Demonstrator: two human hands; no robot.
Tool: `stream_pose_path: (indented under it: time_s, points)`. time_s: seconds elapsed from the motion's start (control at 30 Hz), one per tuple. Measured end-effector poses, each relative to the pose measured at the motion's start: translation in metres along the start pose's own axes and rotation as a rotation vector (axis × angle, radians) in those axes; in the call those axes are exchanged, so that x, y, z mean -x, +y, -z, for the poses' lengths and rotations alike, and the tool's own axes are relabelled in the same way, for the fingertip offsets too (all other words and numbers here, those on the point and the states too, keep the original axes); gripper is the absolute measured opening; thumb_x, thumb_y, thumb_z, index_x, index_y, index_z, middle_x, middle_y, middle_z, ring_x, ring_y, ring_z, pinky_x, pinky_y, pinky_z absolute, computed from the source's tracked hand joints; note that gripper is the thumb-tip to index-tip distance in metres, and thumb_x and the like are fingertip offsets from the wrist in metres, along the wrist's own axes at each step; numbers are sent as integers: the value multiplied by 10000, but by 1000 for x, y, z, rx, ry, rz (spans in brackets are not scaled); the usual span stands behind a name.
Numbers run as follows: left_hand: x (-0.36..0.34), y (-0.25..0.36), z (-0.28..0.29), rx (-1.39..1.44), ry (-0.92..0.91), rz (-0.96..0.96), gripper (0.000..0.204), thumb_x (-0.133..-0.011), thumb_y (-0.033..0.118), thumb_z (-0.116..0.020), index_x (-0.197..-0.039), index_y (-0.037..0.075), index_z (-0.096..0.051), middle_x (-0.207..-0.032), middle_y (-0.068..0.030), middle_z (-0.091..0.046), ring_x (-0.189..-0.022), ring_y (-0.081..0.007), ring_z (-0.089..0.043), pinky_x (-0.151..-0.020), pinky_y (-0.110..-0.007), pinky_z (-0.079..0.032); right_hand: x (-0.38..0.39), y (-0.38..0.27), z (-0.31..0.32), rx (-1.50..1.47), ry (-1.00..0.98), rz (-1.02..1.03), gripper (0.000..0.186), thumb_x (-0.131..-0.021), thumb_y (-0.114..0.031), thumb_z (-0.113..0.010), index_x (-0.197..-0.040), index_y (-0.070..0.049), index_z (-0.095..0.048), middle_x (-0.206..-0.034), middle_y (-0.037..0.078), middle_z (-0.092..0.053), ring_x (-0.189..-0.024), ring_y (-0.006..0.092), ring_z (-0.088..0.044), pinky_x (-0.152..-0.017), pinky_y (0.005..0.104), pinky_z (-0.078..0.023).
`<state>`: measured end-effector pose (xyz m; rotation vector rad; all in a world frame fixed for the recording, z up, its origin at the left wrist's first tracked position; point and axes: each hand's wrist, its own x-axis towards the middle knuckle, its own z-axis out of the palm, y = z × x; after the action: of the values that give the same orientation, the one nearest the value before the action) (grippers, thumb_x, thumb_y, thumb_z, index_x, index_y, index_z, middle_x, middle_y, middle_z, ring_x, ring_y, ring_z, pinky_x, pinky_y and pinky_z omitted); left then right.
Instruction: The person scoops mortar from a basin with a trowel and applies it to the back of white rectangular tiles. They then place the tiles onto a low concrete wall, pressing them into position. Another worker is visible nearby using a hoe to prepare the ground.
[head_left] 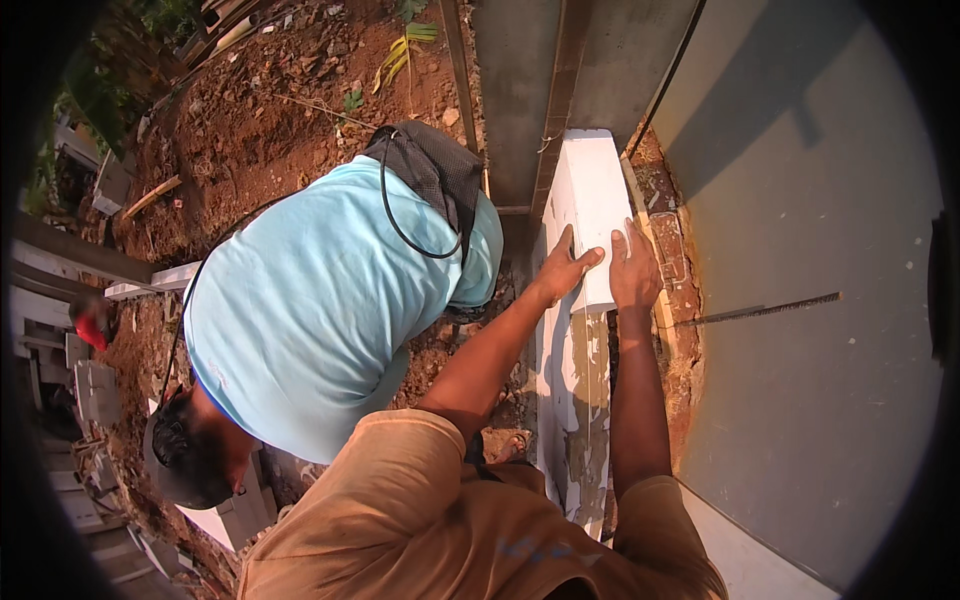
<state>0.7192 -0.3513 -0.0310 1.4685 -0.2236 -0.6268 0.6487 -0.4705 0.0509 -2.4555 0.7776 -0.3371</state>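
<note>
A long white building block (pixel 592 185) sits at the far end of a narrow wall (pixel 590 400), whose top is smeared with patchy white and grey mortar. My left hand (pixel 570 270) grips the block's near left edge, thumb on top and the other fingers partly hidden down its side. On the near right edge lies my right hand (pixel 634 268), its fingers pressed along the block and pointing away from me. A thin string runs lengthwise over the wall below the block.
A person in a light blue shirt (pixel 310 290) bends over close on my left. A wooden post (pixel 565 90) stands beside the block's far end. A grey wall (pixel 800 370) rises on the right. White blocks (pixel 97 390) and red soil (pixel 230 170) lie left.
</note>
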Motion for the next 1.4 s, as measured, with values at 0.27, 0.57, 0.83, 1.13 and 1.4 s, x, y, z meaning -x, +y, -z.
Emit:
stream_pose_path:
  time_s: [0.27, 0.57, 0.83, 1.13, 1.4]
  points:
    - [-57, 23, 20, -178, 332, -33, 538, -886, 426, -720, -1209, -2, -676, -1197, -233, -684, -1130, -345, -654, -977, -409, -484, -2, -4, 4, -53, 56, 14, 502, -1019, -428, -519, -1384, -92, -599, -1337, 191, -630, -1206, 398, -605, -1017, 465, -472]
    - [-86, 66, 29, -138, 166, 308, 203, -935, 215, -684, -878, 22, -657, -802, -61, -662, -619, -184, -597, -525, -346, -456, -4, 5, -3, -33, 93, 24, 456, -1000, -360, -546, -1392, -129, -572, -1305, 185, -640, -1179, 388, -613, -963, 473, -495]
    - [-82, 73, 42, 159, 25, 356, 191, -997, 266, -568, -1015, 91, -643, -781, -37, -615, -538, -118, -502, -436, -266, -368, -3, 1, 1, -61, 82, 7, 495, -990, -379, -551, -1406, -110, -563, -1312, 219, -636, -1195, 420, -607, -1009, 465, -475]
    - [-121, 102, 33, 243, 136, 377, 237, -1010, 270, -568, -1132, 80, -641, -705, -56, -627, -443, -98, -394, -383, -268, -270, -4, -1, 6, -39, 39, -66, 499, -989, -390, -569, -1413, -128, -552, -1314, 216, -636, -1184, 416, -614, -992, 471, -482]
    - [-160, 108, 8, 512, 414, 295, 120, -966, 96, -554, -1002, 3, -622, -731, -98, -679, -501, -150, -522, -427, -300, -400, -6, 15, -4, -10, 60, -49, 462, -983, -366, -578, -1395, -160, -546, -1315, 173, -641, -1172, 405, -620, -971, 480, -493]
